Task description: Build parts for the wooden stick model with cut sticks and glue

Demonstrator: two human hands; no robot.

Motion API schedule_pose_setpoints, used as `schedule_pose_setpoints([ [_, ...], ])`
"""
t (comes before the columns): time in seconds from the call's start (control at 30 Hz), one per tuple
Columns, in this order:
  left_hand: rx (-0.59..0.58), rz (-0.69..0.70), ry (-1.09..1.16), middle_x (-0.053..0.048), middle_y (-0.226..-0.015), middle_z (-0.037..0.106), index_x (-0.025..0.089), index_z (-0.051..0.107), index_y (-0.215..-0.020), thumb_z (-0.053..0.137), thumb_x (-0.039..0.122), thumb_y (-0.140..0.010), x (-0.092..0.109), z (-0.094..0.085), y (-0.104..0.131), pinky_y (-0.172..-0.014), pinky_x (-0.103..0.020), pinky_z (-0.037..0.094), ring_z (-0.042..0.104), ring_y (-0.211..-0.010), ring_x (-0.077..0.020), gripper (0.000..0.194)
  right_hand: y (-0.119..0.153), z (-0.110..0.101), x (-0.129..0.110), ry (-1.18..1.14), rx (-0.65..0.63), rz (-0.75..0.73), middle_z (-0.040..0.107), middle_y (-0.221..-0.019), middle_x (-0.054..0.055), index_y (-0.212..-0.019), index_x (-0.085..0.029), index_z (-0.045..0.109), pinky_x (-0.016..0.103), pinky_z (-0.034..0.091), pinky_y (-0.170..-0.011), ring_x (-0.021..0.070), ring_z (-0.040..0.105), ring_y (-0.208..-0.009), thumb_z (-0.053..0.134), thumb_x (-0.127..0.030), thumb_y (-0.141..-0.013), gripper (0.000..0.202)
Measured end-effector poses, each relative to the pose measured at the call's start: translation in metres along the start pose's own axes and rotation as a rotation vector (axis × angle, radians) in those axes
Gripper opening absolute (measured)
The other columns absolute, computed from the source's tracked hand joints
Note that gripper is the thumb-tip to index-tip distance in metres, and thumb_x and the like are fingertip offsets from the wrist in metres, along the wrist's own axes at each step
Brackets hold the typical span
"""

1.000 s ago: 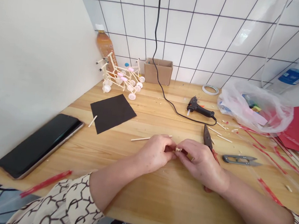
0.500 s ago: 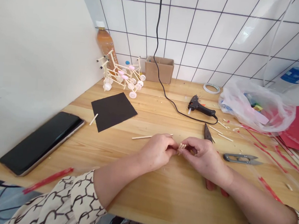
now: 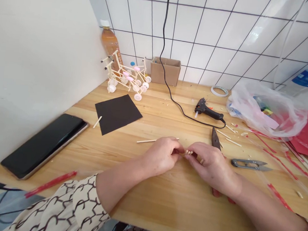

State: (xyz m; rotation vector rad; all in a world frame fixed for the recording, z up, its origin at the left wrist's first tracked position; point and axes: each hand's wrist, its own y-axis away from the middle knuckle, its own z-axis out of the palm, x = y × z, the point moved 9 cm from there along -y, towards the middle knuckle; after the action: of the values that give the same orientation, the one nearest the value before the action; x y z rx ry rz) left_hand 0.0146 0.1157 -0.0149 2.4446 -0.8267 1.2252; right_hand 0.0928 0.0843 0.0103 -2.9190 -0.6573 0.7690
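My right hand [image 3: 211, 165] pinches a small bundle of short wooden sticks [image 3: 189, 152], their pale cut ends pointing toward my left hand. Fingertips of my left hand [image 3: 164, 154] are drawn together right beside the bundle; whatever they hold is hidden. A longer wooden stick [image 3: 146, 141] lies on the table behind the left hand, partly covered by it. Under my right hand are pliers [image 3: 215, 139], with the dark jaws showing beyond it and bits of the red handles in front.
Behind stand stick models with white wheels [image 3: 127, 78], a bottle [image 3: 110, 41] and a cardboard box [image 3: 165, 72]. A black card [image 3: 118, 114] and phone [image 3: 43, 144] lie left. To the right are a glue gun [image 3: 209, 111], thread snips [image 3: 250, 164] and a plastic bag [image 3: 269, 110].
The stick bundle has turned a little in my right fingers, its ends now facing more to the left. Both hands stay close together; the whole view has shifted slightly.
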Motion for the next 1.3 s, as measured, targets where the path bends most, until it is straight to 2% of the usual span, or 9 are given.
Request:
schedule_pose_setpoints([
  [0.17, -0.01, 0.01, 0.032, -0.002, -0.07, 0.058, 0.015, 0.067, -0.068, 0.061, 0.016, -0.071, 0.002, 0.002, 0.001, -0.065, -0.026, 0.044, 0.054, -0.066, -0.0145, 0.007, -0.001, -0.001, 0.008, -0.097, 0.008, 0.118, 0.058, -0.06, 0.0, -0.067, -0.018, 0.056, 0.024, 0.039, -0.053, 0.0125, 0.052, -0.055, 0.049, -0.018, -0.08, 0.015],
  [0.3, -0.019, 0.033, 0.112, 0.0, -0.066, 0.057, 0.016, 0.065, -0.066, 0.06, 0.019, -0.074, 0.006, 0.002, 0.002, -0.069, -0.027, 0.043, 0.055, -0.07, -0.0149, 0.009, 0.0, 0.001, 0.021, -0.352, -0.015, 0.276, 0.058, -0.058, -0.001, -0.067, -0.018, 0.058, 0.023, 0.038, -0.05, 0.0113, 0.049, -0.053, 0.052, -0.027, -0.08, 0.017],
  [0.43, -0.057, -0.076, 0.25, 0.0, -0.068, 0.06, 0.015, 0.065, -0.074, 0.056, 0.022, -0.076, -0.002, 0.007, 0.003, -0.061, -0.024, 0.042, 0.053, -0.066, -0.0133, 0.011, 0.0, 0.004, 0.027, -0.568, -0.034, 0.359, 0.055, -0.059, -0.002, -0.067, -0.017, 0.058, 0.022, 0.036, -0.047, 0.0101, 0.046, -0.051, 0.055, -0.035, -0.079, 0.022],
  [0.53, -0.092, -0.155, 0.276, 0.002, -0.059, 0.054, 0.014, 0.062, -0.073, 0.053, 0.021, -0.076, -0.007, 0.013, 0.005, -0.049, -0.021, 0.035, 0.046, -0.054, -0.0099, 0.012, 0.0, 0.008, 0.03, -0.618, -0.044, 0.392, 0.052, -0.057, -0.003, -0.066, -0.017, 0.059, 0.022, 0.033, -0.046, 0.0093, 0.042, -0.05, 0.058, -0.038, -0.076, 0.024],
  [0.73, -0.055, -0.133, 0.049, 0.004, -0.052, 0.045, 0.016, 0.056, -0.067, 0.047, 0.026, -0.079, -0.004, 0.004, 0.007, -0.043, -0.021, 0.027, 0.037, -0.046, -0.0085, 0.018, 0.001, 0.014, 0.039, -0.651, -0.054, 0.43, 0.051, -0.057, -0.003, -0.07, -0.016, 0.061, 0.022, 0.033, -0.047, 0.0096, 0.042, -0.052, 0.058, -0.041, -0.076, 0.026],
  [0.87, 0.038, -0.035, -0.303, -0.001, -0.06, 0.056, 0.016, 0.057, -0.067, 0.045, 0.019, -0.079, 0.004, -0.01, 0.007, -0.051, -0.024, 0.034, 0.047, -0.053, -0.0122, 0.017, 0.002, 0.001, 0.047, -0.631, 0.048, 0.454, 0.05, -0.057, -0.003, -0.068, -0.016, 0.058, 0.021, 0.034, -0.047, 0.0095, 0.043, -0.051, 0.058, -0.042, -0.075, 0.027],
  [0.97, 0.026, 0.061, -0.489, -0.007, -0.071, 0.062, 0.015, 0.059, -0.07, 0.044, 0.018, -0.08, 0.009, -0.005, 0.007, -0.06, -0.029, 0.041, 0.056, -0.066, -0.018, 0.018, 0.002, -0.005, 0.046, -0.598, 0.078, 0.437, 0.048, -0.056, -0.004, -0.066, -0.017, 0.055, 0.021, 0.034, -0.048, 0.0092, 0.042, -0.051, 0.054, -0.041, -0.078, 0.027],
  [1.13, 0.017, 0.103, -0.567, -0.007, -0.076, 0.063, 0.015, 0.06, -0.073, 0.047, 0.021, -0.081, 0.009, 0.002, 0.008, -0.062, -0.03, 0.044, 0.059, -0.07, -0.02, 0.016, 0.001, -0.002, 0.042, -0.596, 0.04, 0.421, 0.048, -0.055, -0.004, -0.065, -0.017, 0.054, 0.021, 0.034, -0.047, 0.0092, 0.041, -0.05, 0.051, -0.041, -0.081, 0.028],
  [1.3, 0.063, 0.024, -0.519, -0.004, -0.077, 0.063, 0.017, 0.062, -0.074, 0.054, 0.03, -0.079, 0.006, -0.015, 0.004, -0.064, -0.03, 0.045, 0.058, -0.072, -0.0186, 0.016, 0.001, 0.001, 0.043, -0.689, 0.033, 0.416, 0.051, -0.057, -0.004, -0.069, -0.018, 0.054, 0.021, 0.036, -0.05, 0.0095, 0.045, -0.052, 0.053, -0.04, -0.08, 0.025],
])
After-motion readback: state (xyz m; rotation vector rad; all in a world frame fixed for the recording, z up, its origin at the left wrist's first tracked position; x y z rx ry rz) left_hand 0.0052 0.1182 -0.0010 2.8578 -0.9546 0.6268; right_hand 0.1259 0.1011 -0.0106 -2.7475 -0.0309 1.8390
